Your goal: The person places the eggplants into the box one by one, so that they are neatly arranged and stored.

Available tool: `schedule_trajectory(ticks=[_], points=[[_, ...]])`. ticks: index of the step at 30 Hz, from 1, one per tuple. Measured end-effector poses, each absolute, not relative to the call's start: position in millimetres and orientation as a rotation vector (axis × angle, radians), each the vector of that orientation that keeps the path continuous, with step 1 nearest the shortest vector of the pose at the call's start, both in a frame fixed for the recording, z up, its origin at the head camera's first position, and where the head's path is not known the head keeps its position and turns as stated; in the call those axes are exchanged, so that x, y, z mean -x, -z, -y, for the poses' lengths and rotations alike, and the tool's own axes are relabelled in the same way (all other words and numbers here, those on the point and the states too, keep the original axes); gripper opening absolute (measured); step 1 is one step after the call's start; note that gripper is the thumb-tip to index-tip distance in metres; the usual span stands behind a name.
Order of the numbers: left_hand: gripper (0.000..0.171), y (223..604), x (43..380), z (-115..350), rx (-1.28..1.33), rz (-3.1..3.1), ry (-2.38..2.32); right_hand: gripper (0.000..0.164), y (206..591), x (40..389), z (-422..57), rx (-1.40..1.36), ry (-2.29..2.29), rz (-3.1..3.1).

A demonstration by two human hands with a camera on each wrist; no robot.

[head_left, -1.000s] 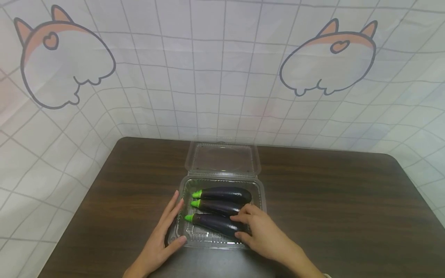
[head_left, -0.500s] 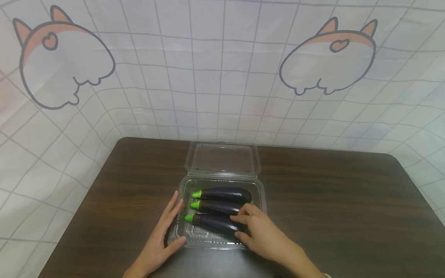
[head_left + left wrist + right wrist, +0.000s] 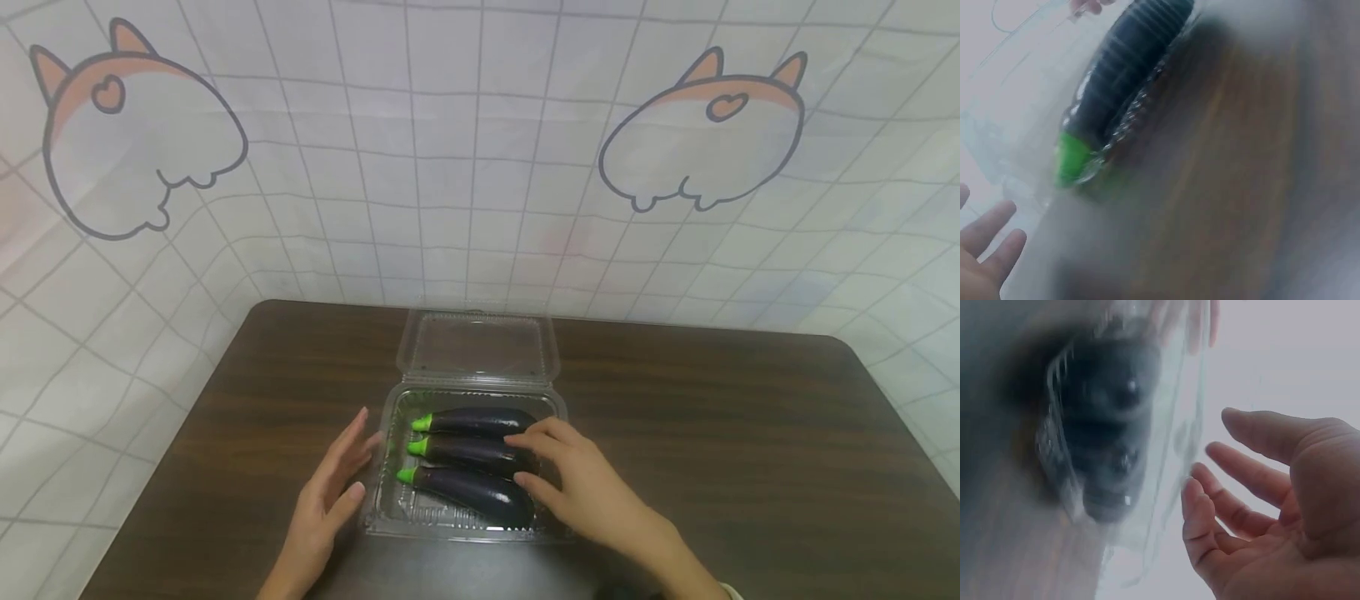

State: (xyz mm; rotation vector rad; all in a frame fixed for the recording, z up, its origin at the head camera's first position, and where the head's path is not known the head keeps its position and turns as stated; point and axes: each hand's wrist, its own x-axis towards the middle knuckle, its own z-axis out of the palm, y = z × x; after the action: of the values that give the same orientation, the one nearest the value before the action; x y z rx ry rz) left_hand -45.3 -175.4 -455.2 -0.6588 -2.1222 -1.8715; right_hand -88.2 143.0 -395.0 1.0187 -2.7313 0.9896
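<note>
Three dark purple eggplants with green stem ends lie side by side in a clear plastic clamshell box (image 3: 468, 533): a far eggplant (image 3: 480, 421), a middle eggplant (image 3: 468, 453) and a near eggplant (image 3: 476, 493). The box's lid (image 3: 480, 346) is folded back, away from me. My right hand (image 3: 585, 483) hovers over the right end of the box, fingers relaxed and nothing held; the right wrist view shows it apart from the box. To the left of the box, my left hand (image 3: 322, 500) is raised, its fingers spread and holding nothing.
The box stands on a dark wood-grain table (image 3: 712, 417) near its front edge. Behind it hangs a white grid-patterned cloth (image 3: 420, 167) with cartoon animal drawings, which also runs along both sides.
My right hand has let go of the near eggplant and lifted up slightly to the right. My left hand has drawn back leftward from the box's edge. The eggplants stay in place.
</note>
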Motion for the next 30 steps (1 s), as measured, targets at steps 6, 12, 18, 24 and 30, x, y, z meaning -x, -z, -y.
schedule_trajectory(ticks=[6, 12, 18, 24, 30], points=[[0.060, 442.1, 60.1, 185.4, 0.646, 2.132, 1.817, 0.041, 387.2, 106.3, -156.9, -0.898, -1.109, 2.676], [0.055, 431.1, 85.1, 193.3, 0.517, 2.260, 1.868, 0.044, 384.1, 125.2, -169.4, -0.755, -1.282, 2.651], [0.050, 430.9, 114.6, 193.6, 0.345, 2.326, 1.975, 0.042, 391.3, 146.5, -179.4, -0.561, -1.394, 2.688], [0.050, 427.6, 139.6, 197.9, 0.261, 2.305, 2.029, 0.046, 400.4, 167.6, -184.2, -0.391, -1.587, 2.720], [0.053, 429.7, 158.0, 198.3, 0.214, 2.323, 2.088, 0.050, 409.8, 183.0, -185.5, -0.253, -1.808, 2.712]])
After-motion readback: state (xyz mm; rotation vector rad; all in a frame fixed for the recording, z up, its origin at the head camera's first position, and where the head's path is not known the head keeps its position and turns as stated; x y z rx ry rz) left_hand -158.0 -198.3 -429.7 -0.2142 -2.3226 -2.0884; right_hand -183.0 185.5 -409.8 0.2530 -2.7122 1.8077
